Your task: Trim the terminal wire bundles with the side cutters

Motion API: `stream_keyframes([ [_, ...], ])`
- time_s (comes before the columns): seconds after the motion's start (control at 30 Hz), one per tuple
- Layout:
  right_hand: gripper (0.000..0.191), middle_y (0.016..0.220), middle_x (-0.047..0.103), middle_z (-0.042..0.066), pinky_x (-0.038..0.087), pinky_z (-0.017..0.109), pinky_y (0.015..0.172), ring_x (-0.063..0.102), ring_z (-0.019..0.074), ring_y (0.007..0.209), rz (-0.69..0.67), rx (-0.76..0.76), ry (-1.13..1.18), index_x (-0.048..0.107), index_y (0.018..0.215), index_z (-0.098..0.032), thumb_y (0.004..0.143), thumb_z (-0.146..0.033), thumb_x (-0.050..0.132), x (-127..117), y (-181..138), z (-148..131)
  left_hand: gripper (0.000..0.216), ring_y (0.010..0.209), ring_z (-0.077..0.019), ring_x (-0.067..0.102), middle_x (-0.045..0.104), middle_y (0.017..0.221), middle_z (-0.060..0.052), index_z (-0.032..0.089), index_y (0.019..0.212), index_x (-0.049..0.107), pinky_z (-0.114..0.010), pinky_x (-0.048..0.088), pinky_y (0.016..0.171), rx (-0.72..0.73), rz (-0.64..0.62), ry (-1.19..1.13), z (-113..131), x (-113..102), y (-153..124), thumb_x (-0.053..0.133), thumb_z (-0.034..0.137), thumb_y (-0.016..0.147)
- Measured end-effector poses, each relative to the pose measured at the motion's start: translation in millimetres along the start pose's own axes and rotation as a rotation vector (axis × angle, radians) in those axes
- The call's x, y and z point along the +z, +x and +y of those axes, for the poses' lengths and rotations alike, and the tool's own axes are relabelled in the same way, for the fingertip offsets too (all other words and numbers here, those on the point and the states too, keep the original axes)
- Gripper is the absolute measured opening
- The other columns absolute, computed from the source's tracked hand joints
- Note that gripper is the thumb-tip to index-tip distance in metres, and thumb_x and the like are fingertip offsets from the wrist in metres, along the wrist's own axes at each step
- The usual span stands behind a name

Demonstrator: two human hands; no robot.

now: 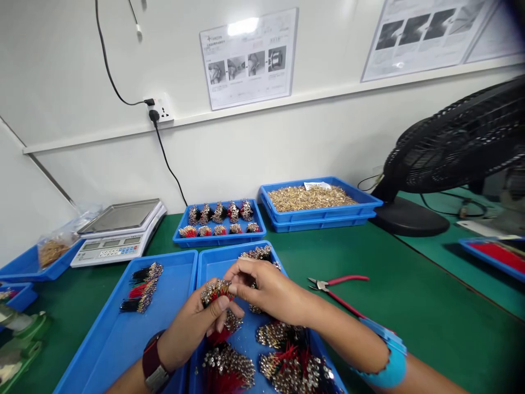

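In my left hand [192, 323] is a bundle of red wires with metal terminals [216, 291], its terminal ends facing up. The fingers wrap round it, with the thumb across the front. My right hand [262, 290] pinches at the bundle's right edge; whatever lies between thumb and fingertips is hidden. Both hands are over a blue tray [213, 257] that holds more bundles. A red-wire bundle [229, 366] lies below my left hand, and other red and black bundles [287, 364] are under my right forearm. The left blue tray [106, 339] holds a row of black and red bundles [141, 287].
Cutting pliers [328, 284] with red handles lie right of the trays. Behind are a tray of bundles [219, 238], stacked trays of loose brass-coloured terminals [311, 198] and a digital scale [118, 232]. A black fan [435, 158] stands at the right; a green hand tool [24, 339] is at left.
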State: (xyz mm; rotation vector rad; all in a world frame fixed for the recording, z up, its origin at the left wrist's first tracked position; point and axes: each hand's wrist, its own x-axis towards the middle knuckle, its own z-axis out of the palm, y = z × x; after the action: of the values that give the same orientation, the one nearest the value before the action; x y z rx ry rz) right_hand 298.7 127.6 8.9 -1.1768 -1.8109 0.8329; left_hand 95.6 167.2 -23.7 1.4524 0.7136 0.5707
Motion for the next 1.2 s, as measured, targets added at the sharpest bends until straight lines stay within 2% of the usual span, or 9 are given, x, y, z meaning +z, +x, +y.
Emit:
stream_keyframes([
  [0.1,0.018,0.084,0.065,0.003,0.048,0.031,0.068,0.058,0.0155,0.074,-0.042,0.048,0.123,0.067,0.101,-0.018,0.091,-0.031,0.061,-1,0,1,0.049,0.050,-0.0071,0.044,0.075,0.082,-0.007,0.014,0.105,0.065,-0.020,0.029,0.045,-0.005,0.053,0.009,1,0,1,0.069,0.061,0.089],
  [0.4,0.010,0.072,0.057,-0.001,0.040,0.028,0.062,0.050,0.0126,0.067,0.008,0.063,0.163,0.063,0.087,-0.018,0.087,-0.028,0.063,7,1,6,0.056,0.048,-0.0077,0.036,0.059,0.056,0.003,0.016,0.084,0.063,-0.021,0.022,0.045,-0.026,0.081,0.012,5,2,-1,0.070,0.071,0.082],
  [0.53,0.014,0.068,0.052,-0.003,0.037,0.026,0.057,0.045,0.0111,0.063,-0.005,0.104,0.238,0.061,0.088,-0.018,0.087,-0.032,0.062,11,2,11,0.050,0.052,-0.0074,0.040,0.074,0.074,-0.003,0.018,0.089,0.060,-0.023,0.032,0.054,-0.016,0.055,0.027,4,1,-2,0.068,0.067,0.087],
  [0.67,0.006,0.064,0.048,-0.005,0.034,0.024,0.053,0.042,0.0099,0.058,-0.012,0.144,0.263,0.059,0.084,-0.019,0.080,-0.023,0.061,14,4,13,0.041,0.055,-0.0088,0.043,0.078,0.087,-0.006,0.019,0.099,0.057,-0.026,0.039,0.062,0.057,-0.022,0.057,4,0,-4,0.062,0.059,0.096],
  [0.8,0.008,0.065,0.052,-0.005,0.035,0.024,0.055,0.045,0.0102,0.060,0.089,0.170,0.196,0.057,0.080,-0.019,0.074,-0.014,0.060,19,1,6,0.047,0.052,-0.0095,0.038,0.065,0.064,0.002,0.018,0.101,0.060,-0.025,0.031,0.055,0.062,-0.021,0.077,7,1,-5,0.063,0.064,0.093],
  [0.87,0.006,0.063,0.054,-0.004,0.035,0.025,0.057,0.047,0.0107,0.060,0.139,0.166,0.160,0.056,0.079,-0.019,0.077,-0.014,0.059,21,0,2,0.052,0.050,-0.0098,0.035,0.052,0.054,0.007,0.016,0.099,0.063,-0.025,0.027,0.052,0.051,0.009,0.095,6,0,-4,0.063,0.068,0.090],
  [0.93,0.003,0.064,0.055,-0.003,0.036,0.026,0.058,0.048,0.0113,0.061,0.162,0.150,0.146,0.057,0.080,-0.019,0.082,-0.019,0.060,22,-1,0,0.054,0.049,-0.0094,0.033,0.047,0.051,0.007,0.015,0.093,0.067,-0.024,0.024,0.050,0.027,0.029,0.109,5,-1,-3,0.063,0.069,0.089],
  [1.07,0.017,0.070,0.060,-0.001,0.041,0.027,0.058,0.055,0.0125,0.063,0.094,0.125,0.205,0.064,0.094,-0.019,0.091,-0.035,0.060,18,1,5,0.053,0.047,-0.0096,0.038,0.051,0.050,0.004,0.014,0.080,0.070,-0.023,0.026,0.047,0.024,0.076,0.080,6,-1,0,0.064,0.066,0.089],
  [1.2,0.019,0.067,0.057,-0.003,0.043,0.026,0.057,0.055,0.0124,0.062,0.011,0.108,0.241,0.064,0.099,-0.019,0.089,-0.035,0.065,11,4,14,0.056,0.046,-0.0110,0.043,0.055,0.048,0.002,0.015,0.076,0.072,-0.023,0.028,0.045,0.015,0.098,0.021,9,2,0,0.066,0.070,0.085],
])
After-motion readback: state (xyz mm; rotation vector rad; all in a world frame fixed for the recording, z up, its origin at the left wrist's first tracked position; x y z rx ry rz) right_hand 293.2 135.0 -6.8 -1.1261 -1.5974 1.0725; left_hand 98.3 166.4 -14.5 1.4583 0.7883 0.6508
